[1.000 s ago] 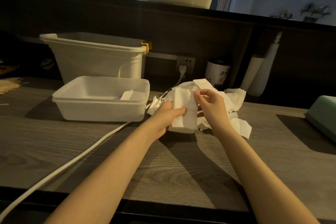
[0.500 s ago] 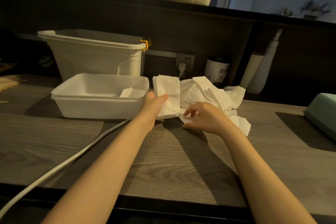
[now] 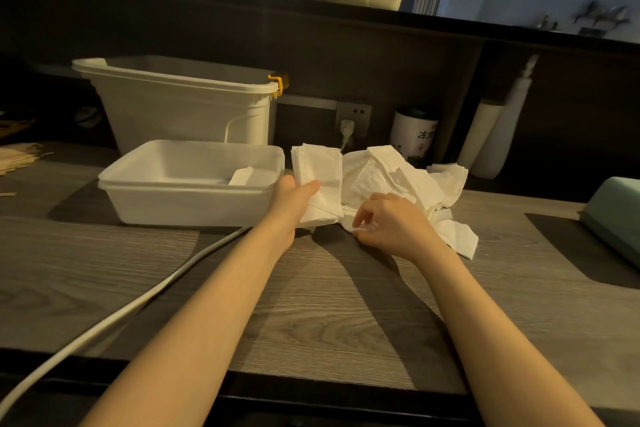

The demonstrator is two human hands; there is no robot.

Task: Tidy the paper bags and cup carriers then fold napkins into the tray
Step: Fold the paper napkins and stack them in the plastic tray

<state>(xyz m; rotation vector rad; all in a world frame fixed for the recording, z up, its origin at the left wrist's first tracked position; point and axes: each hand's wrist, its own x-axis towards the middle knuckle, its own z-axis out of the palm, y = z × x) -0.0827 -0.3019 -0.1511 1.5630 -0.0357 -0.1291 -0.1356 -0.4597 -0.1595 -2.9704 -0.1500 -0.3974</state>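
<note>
Head view: left hand pinches a folded napkin just right of the tray. Right hand, fingers curled, apparently picks at the pile. One napkin in tray; most remain.

The folded white paper napkin pinched in the left hand looks soft, matt and faintly embossed — like the crumpled white paper napkin heap under the right hand. Just left of the left hand, the shallow white plastic tray is smooth with a dull sheen. Beneath both hands, the grey wood-grain countertop looks matt — a streaked laminate finish.
</note>
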